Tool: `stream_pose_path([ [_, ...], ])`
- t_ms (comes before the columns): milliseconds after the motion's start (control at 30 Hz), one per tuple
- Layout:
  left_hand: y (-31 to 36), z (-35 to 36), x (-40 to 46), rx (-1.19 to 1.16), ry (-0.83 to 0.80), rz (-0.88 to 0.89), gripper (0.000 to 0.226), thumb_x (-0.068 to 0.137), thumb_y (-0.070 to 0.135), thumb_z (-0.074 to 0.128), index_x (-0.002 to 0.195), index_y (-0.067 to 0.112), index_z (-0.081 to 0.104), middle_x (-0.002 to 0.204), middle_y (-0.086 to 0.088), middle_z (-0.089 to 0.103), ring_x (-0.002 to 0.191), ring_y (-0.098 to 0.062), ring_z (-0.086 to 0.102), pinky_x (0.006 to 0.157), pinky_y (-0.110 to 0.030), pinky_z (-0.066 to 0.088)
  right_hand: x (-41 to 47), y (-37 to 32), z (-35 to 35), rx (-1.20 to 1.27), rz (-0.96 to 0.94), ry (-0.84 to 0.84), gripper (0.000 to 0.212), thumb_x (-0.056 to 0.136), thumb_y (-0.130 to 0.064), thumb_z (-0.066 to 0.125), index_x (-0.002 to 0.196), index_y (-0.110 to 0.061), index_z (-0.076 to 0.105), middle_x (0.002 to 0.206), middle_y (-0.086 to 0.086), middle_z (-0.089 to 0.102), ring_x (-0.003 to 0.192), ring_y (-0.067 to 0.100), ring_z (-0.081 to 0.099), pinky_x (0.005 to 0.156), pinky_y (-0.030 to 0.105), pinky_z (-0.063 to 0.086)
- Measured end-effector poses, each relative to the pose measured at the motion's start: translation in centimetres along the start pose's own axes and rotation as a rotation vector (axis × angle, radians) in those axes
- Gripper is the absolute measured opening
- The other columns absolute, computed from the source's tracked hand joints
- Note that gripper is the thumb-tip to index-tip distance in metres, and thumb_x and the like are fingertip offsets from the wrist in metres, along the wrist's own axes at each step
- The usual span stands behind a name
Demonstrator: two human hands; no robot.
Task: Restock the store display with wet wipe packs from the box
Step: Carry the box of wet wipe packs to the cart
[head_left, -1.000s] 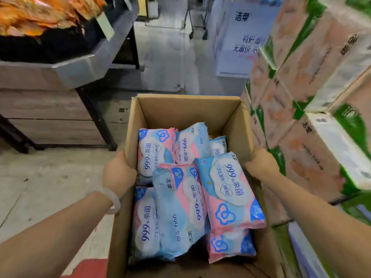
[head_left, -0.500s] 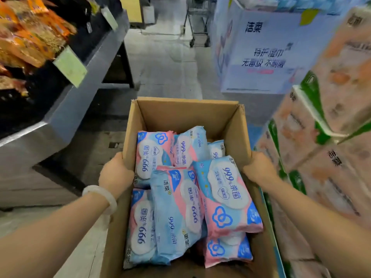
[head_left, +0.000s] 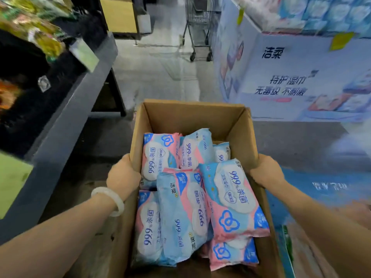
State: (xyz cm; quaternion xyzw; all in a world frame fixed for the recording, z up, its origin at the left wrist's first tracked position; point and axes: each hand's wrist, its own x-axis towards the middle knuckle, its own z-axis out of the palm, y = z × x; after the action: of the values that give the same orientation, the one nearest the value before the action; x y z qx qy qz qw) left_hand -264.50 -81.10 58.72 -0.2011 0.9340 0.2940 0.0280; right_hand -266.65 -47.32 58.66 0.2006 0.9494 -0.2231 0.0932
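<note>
An open cardboard box (head_left: 192, 117) is carried in front of me, held off the floor. Several pink-and-blue wet wipe packs (head_left: 232, 197) lie loosely piled inside it. My left hand (head_left: 122, 177) grips the box's left wall, a pale bangle on that wrist. Over on the right wall, my right hand (head_left: 265, 173) is clamped on the rim. A large blue-and-white store display (head_left: 291, 77) with printed wipes advertising stands ahead on the right, with blue packs stacked on top.
A dark grey shelf unit (head_left: 66, 109) with snack bags and price tags runs along the left. A shopping cart (head_left: 198, 27) stands far down the aisle. A blue display base (head_left: 321, 187) and blurred packs lie at lower right. Bare floor stretches ahead.
I have moved forward along the aisle with the box in both hands. The stacked tissue packs on the right have slid out of view and the blue display has come closer.
</note>
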Motion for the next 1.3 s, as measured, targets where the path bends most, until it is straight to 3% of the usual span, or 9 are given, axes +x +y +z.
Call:
stream_pose_path([
  [300, 11.3, 2.5, 29.2, 0.020, 0.025, -0.033, 0.015, 0.082, 0.006, 0.056, 0.096, 0.006, 0.051, 0.108, -0.024, 0.062, 0.103, -0.042, 0.058, 0.085, -0.042, 0.046, 28.2, -13.4, -2.5, 0.043, -0.037, -0.051, 0.021, 0.081, -0.010, 0.058, 0.100, -0.007, 0.065, 0.093, 0.014, 0.067, 0.079, 0.029, 0.057, 0.070, 0.030, 0.044],
  [500, 19.0, 3.1, 47.7, 0.008, 0.040, -0.063, 0.027, 0.082, 0.011, 0.056, 0.109, 0.008, 0.054, 0.111, -0.023, 0.063, 0.106, -0.042, 0.058, 0.084, -0.040, 0.046, 47.0, -23.9, -4.9, 0.026, -0.093, -0.029, 0.033, 0.073, -0.017, 0.057, 0.105, -0.009, 0.062, 0.107, 0.018, 0.068, 0.102, 0.038, 0.064, 0.084, 0.040, 0.051],
  [633, 23.9, 3.7, 61.6, -0.002, 0.039, -0.068, 0.024, 0.081, 0.007, 0.056, 0.105, 0.004, 0.053, 0.111, -0.023, 0.062, 0.106, -0.040, 0.058, 0.084, -0.039, 0.045, 60.1, -31.1, -6.2, -0.009, -0.147, -0.026, 0.024, 0.073, -0.014, 0.056, 0.095, -0.007, 0.063, 0.104, 0.021, 0.069, 0.099, 0.037, 0.064, 0.077, 0.035, 0.048],
  [767, 29.5, 4.0, 75.0, -0.025, -0.005, -0.053, 0.025, 0.082, 0.004, 0.056, 0.107, 0.003, 0.052, 0.112, -0.022, 0.061, 0.106, -0.039, 0.057, 0.078, -0.035, 0.040, 72.5, -37.2, -6.7, -0.035, -0.064, -0.025, 0.026, 0.080, -0.005, 0.057, 0.105, -0.005, 0.063, 0.097, 0.016, 0.066, 0.091, 0.033, 0.062, 0.069, 0.029, 0.042],
  [933, 37.0, 4.3, 91.5, 0.051, -0.047, -0.015, 0.017, 0.082, 0.004, 0.057, 0.091, 0.009, 0.043, 0.107, -0.023, 0.059, 0.092, -0.037, 0.056, 0.070, -0.035, 0.036, 87.8, -43.8, -7.7, 0.009, -0.021, -0.030, 0.031, 0.077, -0.008, 0.059, 0.107, -0.007, 0.061, 0.109, 0.018, 0.068, 0.101, 0.035, 0.064, 0.080, 0.034, 0.051],
  [1033, 41.2, 5.4, 101.1, 0.095, -0.035, 0.008, 0.014, 0.082, 0.006, 0.056, 0.086, 0.011, 0.043, 0.106, -0.024, 0.062, 0.099, -0.040, 0.059, 0.071, -0.034, 0.038, 97.2, -47.8, -8.8, 0.013, -0.058, -0.024, 0.023, 0.077, -0.008, 0.058, 0.100, -0.005, 0.061, 0.108, 0.019, 0.068, 0.100, 0.034, 0.064, 0.078, 0.032, 0.048],
  [1133, 45.8, 7.2, 110.8, 0.061, -0.014, -0.008, 0.013, 0.081, 0.004, 0.056, 0.094, 0.006, 0.052, 0.109, -0.027, 0.063, 0.103, -0.042, 0.058, 0.077, -0.036, 0.042, 107.8, -51.9, -10.0, 0.038, -0.084, -0.048, 0.016, 0.077, -0.004, 0.058, 0.091, -0.010, 0.057, 0.103, 0.016, 0.068, 0.090, 0.031, 0.063, 0.074, 0.031, 0.048],
  [1233, 50.7, 8.1, 119.7, 0.018, -0.002, -0.039, 0.023, 0.082, 0.002, 0.056, 0.105, 0.000, 0.053, 0.112, -0.029, 0.061, 0.105, -0.044, 0.057, 0.075, -0.035, 0.038, 117.5, -56.1, -11.5, 0.018, -0.064, -0.046, 0.024, 0.077, -0.004, 0.058, 0.100, -0.012, 0.057, 0.104, 0.013, 0.067, 0.100, 0.032, 0.063, 0.075, 0.030, 0.047],
  [1300, 54.2, 8.4, 125.2, -0.013, -0.007, -0.047, 0.024, 0.082, 0.002, 0.057, 0.106, 0.000, 0.054, 0.110, -0.028, 0.061, 0.105, -0.043, 0.057, 0.073, -0.032, 0.034, 124.2, -58.5, -12.7, 0.030, -0.059, -0.046, 0.026, 0.076, -0.004, 0.058, 0.101, -0.011, 0.060, 0.098, 0.012, 0.068, 0.095, 0.032, 0.064, 0.069, 0.028, 0.044],
])
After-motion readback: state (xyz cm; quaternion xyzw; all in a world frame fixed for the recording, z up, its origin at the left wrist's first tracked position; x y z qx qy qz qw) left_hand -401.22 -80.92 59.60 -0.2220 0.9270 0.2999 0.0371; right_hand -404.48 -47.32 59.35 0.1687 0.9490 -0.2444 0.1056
